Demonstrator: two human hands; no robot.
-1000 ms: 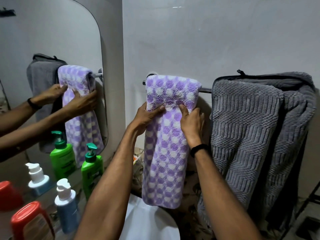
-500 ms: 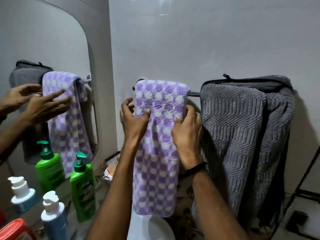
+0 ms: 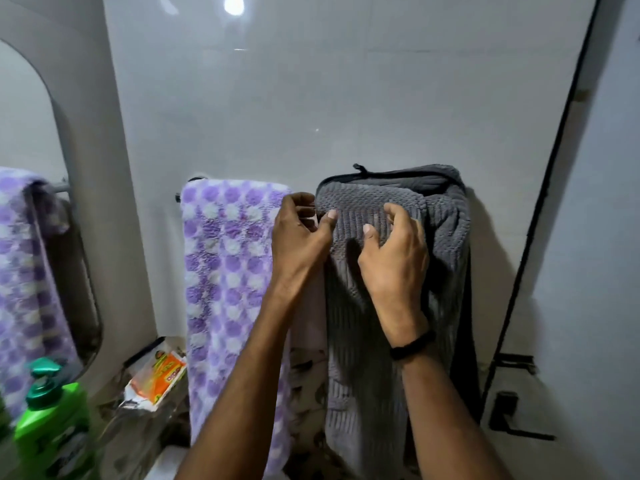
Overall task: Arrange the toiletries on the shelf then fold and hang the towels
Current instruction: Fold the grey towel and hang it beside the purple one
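A purple-and-white checked towel [image 3: 228,271] hangs folded over the towel bar [image 3: 178,197], left of centre. Beside it on the right a grey ribbed towel [image 3: 446,237] hangs over the same bar. My left hand [image 3: 301,237] grips the grey towel's upper left edge, with the thumb on the front and the fingers curled behind. My right hand [image 3: 394,258] lies on the grey towel's front near the top, its curled fingers and thumb bunching the fabric. A green pump bottle [image 3: 52,427] stands at the bottom left.
A mirror [image 3: 20,116] on the left reflects the purple towel. An orange packet [image 3: 162,372] lies on the ledge below the mirror. A black frame edge [image 3: 554,168] runs down the wall at the right. Part of a white basin [image 3: 166,462] shows at the bottom.
Both hands have let go of the purple towel and moved right onto the grey towel. The view has swung right and up, and most of the bottles are out of frame.
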